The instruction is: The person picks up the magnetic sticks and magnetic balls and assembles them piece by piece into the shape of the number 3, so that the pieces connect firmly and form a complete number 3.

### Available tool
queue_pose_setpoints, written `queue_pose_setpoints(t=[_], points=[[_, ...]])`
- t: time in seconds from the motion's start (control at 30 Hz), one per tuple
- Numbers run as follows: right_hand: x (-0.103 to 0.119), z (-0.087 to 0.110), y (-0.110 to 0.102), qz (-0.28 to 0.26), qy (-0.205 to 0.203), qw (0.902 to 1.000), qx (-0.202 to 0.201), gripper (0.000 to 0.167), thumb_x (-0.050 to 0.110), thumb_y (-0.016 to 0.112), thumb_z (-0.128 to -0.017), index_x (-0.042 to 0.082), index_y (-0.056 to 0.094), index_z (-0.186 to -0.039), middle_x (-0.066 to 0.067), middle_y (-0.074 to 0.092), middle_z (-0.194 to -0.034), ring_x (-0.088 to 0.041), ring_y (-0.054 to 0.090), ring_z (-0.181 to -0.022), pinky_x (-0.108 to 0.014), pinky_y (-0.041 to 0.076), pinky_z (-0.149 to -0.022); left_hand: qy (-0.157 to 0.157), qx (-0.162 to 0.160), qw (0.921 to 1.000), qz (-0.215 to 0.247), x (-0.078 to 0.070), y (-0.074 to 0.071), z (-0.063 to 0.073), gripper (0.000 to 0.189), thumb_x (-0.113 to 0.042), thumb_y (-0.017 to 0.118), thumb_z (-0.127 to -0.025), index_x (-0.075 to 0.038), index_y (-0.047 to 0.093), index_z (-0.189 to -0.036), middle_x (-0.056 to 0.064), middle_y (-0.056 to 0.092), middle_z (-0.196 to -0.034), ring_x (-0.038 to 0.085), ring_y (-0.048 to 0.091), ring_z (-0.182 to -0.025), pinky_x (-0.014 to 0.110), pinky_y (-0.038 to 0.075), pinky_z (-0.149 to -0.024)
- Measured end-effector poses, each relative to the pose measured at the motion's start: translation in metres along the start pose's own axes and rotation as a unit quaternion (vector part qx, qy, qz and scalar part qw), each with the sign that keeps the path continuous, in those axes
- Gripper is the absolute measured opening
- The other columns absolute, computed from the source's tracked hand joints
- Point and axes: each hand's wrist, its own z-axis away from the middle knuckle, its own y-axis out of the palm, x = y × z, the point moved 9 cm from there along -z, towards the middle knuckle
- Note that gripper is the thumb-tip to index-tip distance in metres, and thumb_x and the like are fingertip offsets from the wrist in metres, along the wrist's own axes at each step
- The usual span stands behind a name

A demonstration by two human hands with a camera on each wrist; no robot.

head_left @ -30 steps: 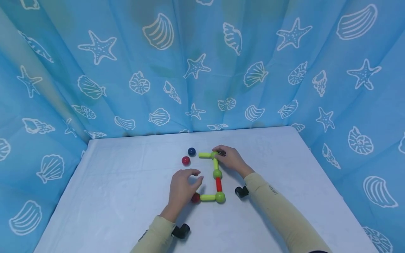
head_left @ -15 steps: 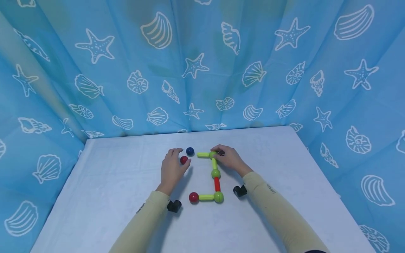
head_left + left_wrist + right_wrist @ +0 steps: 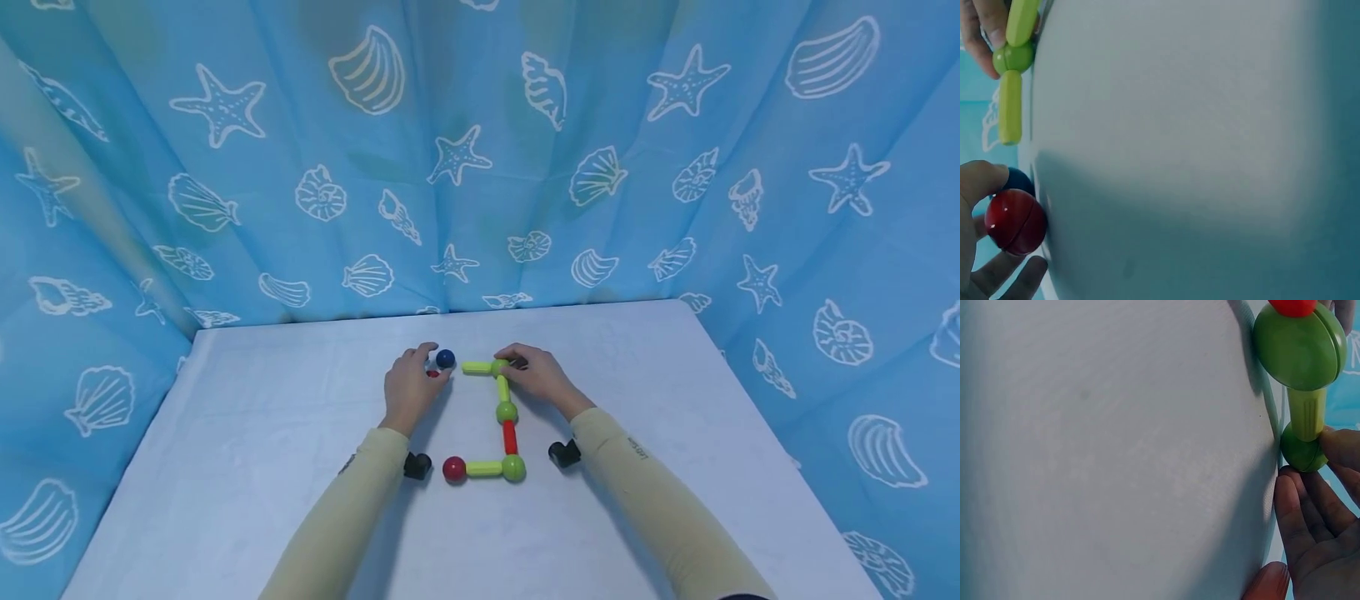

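Observation:
A construction of light green and red rods joined by green balls lies on the table. My right hand [image 3: 542, 375] pinches the green ball [image 3: 500, 367] at its far corner, where a short light green rod [image 3: 477, 367] points left. My left hand [image 3: 407, 388] reaches around two loose balls, fingers spread. The blue ball [image 3: 446, 358] sits between its thumb and forefinger, and the thumb overlaps it in the left wrist view. The red ball [image 3: 1016, 222] is close to the palm, partly hidden in the head view. Whether the fingers press either ball is unclear.
Nearer me, a red rod [image 3: 510, 437] links the middle green ball [image 3: 507, 412] to the near-corner green ball [image 3: 513, 467]. A light green rod [image 3: 484, 469] runs left from there to a dark red ball [image 3: 454, 469]. A shell-patterned blue curtain [image 3: 480, 208] borders the white table [image 3: 300, 375].
My left hand has moved away from the dark red ball at the near end, going forward to the loose red and blue balls. My right hand stays on the far corner ball.

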Motion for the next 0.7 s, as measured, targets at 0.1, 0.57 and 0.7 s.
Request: queue_pose_setpoints(t=[0.1, 0.57, 0.7], points=[[0.0012, -0.0001, 0.0005, 0.0, -0.002, 1.0, 0.0, 0.029, 0.021, 0.068, -0.098, 0.019, 0.067, -0.127, -0.002, 0.067, -0.123, -0.023, 0.062, -0.114, -0.042, 0.051, -0.102, 0.007, 0.0, 0.9999, -0.014, -0.0021, 0.0012, -0.002, 0.054, -0.035, 0.076, -0.092, -0.018, 0.059, -0.14, 0.013, 0.063, -0.133, 0.033, 0.06, -0.121, 0.052, 0.049, -0.101], [0.0, -0.0002, 0.0016, 0.004, -0.006, 1.0, -0.006, 0.027, 0.022, 0.068, -0.099, 0.02, 0.067, -0.126, -0.001, 0.067, -0.122, -0.022, 0.062, -0.111, -0.041, 0.052, -0.101, 0.032, -0.027, 0.9982, -0.042, -0.0086, 0.0036, -0.0022, 0.038, -0.028, 0.072, -0.096, -0.019, 0.065, -0.132, 0.011, 0.07, -0.117, 0.032, 0.066, -0.108, 0.048, 0.054, -0.093], [-0.0012, 0.0001, 0.0012, 0.003, -0.003, 1.0, -0.005, 0.028, 0.021, 0.067, -0.099, 0.02, 0.067, -0.126, -0.001, 0.067, -0.123, -0.022, 0.062, -0.113, -0.041, 0.051, -0.101, 0.037, -0.022, 0.9988, -0.024, -0.0089, 0.0036, -0.0003, 0.038, -0.026, 0.075, -0.094, -0.018, 0.066, -0.13, 0.009, 0.071, -0.114, 0.03, 0.066, -0.107, 0.045, 0.054, -0.094]])
